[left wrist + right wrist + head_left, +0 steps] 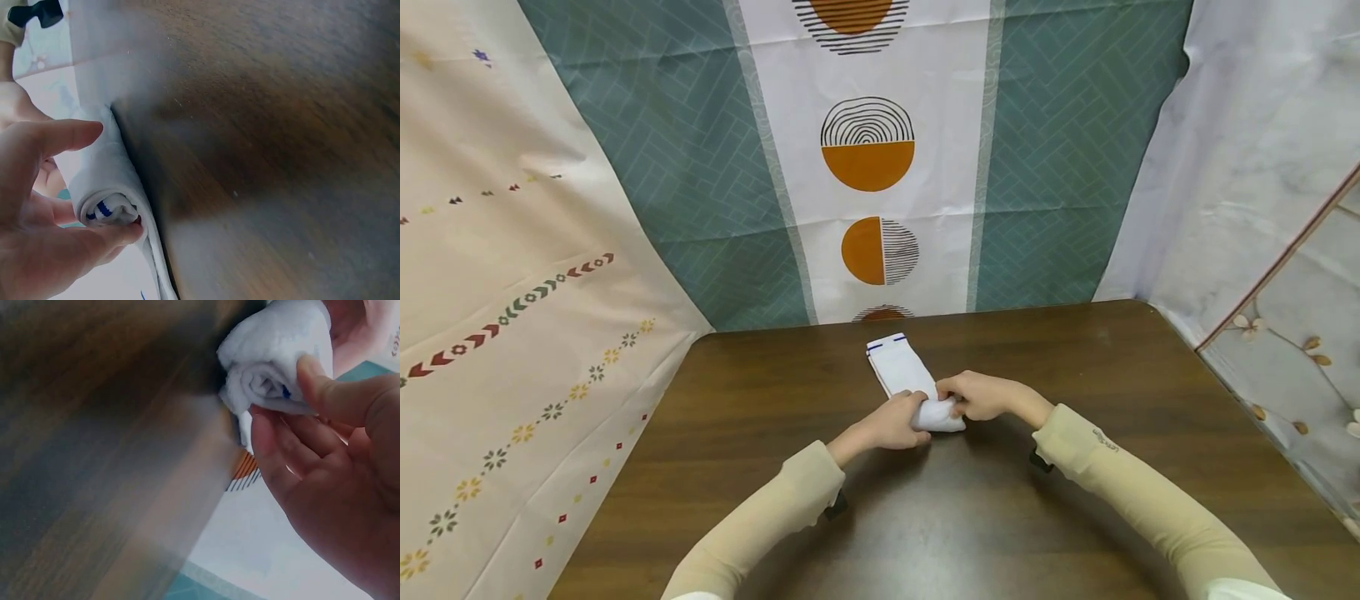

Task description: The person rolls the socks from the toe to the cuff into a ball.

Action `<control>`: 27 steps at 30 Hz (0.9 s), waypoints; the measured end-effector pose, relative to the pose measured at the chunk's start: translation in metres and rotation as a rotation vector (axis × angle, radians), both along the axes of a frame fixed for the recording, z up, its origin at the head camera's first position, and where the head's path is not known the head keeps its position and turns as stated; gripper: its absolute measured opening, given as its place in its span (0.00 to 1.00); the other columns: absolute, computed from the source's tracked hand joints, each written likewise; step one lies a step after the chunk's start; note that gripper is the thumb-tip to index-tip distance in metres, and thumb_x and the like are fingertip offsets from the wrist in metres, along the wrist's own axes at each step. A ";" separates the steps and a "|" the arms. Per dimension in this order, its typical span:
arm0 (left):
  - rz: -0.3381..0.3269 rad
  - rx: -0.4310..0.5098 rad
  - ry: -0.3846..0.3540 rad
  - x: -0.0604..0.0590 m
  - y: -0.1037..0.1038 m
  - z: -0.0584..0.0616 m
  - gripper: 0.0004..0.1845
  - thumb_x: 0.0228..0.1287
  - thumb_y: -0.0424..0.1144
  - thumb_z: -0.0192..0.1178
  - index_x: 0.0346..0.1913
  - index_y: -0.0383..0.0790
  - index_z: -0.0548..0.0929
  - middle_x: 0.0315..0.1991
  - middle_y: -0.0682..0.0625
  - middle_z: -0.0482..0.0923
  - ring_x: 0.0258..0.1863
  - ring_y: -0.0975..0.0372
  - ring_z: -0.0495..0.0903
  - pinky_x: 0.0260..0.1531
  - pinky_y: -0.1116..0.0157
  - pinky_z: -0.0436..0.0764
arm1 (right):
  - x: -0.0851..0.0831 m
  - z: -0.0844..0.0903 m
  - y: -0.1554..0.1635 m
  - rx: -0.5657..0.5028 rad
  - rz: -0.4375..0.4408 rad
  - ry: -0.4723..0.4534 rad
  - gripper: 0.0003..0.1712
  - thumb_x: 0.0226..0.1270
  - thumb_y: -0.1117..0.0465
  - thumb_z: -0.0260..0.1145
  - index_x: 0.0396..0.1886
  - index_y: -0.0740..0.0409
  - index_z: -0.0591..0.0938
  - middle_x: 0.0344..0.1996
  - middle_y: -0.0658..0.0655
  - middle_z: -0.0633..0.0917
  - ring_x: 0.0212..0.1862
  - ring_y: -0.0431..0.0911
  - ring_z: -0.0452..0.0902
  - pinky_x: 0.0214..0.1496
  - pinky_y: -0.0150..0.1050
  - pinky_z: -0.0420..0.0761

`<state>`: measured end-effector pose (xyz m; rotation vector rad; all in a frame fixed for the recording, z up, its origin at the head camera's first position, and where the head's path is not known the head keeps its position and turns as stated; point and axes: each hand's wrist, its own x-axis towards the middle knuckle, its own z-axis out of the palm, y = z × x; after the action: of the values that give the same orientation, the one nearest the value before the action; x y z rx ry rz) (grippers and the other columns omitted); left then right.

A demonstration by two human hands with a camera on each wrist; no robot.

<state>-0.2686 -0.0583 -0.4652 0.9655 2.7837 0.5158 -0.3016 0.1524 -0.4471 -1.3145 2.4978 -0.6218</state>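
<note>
**Hands rolling a white sock on a dark wooden counter**

Sleeves of pale beige cloth come in from the near edge of the counter (1075,350), one from the near left corner and one from the near right corner, and meet around the middle of the dark brown wood. The left hand (891,423) and the right hand (981,396) face each other there, each taking one end of a rolled part of a white sock (901,377). The left grip is grasping the roll: the left wrist view shows the thumb (69,134) over the top of the roll and the fingers (115,234) curled under it, with a blue stripe visible in the spiral at the roll's end. The right grip is likewise grasping the roll's other end, with the thumb (325,384) pressed on top and the fingers (269,447) curled beneath; both wrist views are blurred across the wood.

Beyond the hands, the unrolled rest of the sock lies flat on the counter, pointing toward the far edge, and ends in a cuff with thin blue lines.

Behind the far edge hangs a patterned cloth (868,167), white down the middle with orange and black-lined circles, and teal on both sides. A cream cloth (512,292) with small coloured motifs drapes past the left edge. A pale marbled cloth (1247,150) hangs past the right edge.
</note>
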 end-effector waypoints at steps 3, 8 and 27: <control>0.009 -0.015 0.009 -0.001 0.001 -0.002 0.30 0.55 0.44 0.68 0.58 0.32 0.73 0.49 0.40 0.79 0.47 0.55 0.77 0.47 0.61 0.78 | -0.007 -0.003 0.001 0.003 -0.018 -0.046 0.07 0.62 0.71 0.64 0.33 0.57 0.75 0.25 0.48 0.75 0.28 0.38 0.67 0.32 0.30 0.70; 0.018 -0.040 0.005 -0.003 0.003 -0.004 0.31 0.55 0.45 0.68 0.59 0.34 0.73 0.51 0.40 0.76 0.48 0.55 0.76 0.46 0.62 0.77 | -0.016 -0.005 0.003 0.007 -0.016 -0.104 0.06 0.62 0.68 0.65 0.33 0.56 0.76 0.26 0.47 0.75 0.30 0.37 0.67 0.34 0.31 0.71; 0.220 0.011 0.042 -0.003 0.015 -0.001 0.26 0.42 0.43 0.78 0.46 0.36 0.83 0.41 0.43 0.86 0.42 0.49 0.71 0.44 0.56 0.67 | -0.037 0.001 0.000 0.022 0.015 -0.337 0.06 0.64 0.65 0.64 0.38 0.63 0.78 0.30 0.49 0.78 0.33 0.38 0.70 0.38 0.31 0.72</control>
<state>-0.2718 -0.0429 -0.4665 0.6831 2.9458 0.5451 -0.3383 0.1520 -0.4461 -1.1141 2.2141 -0.7417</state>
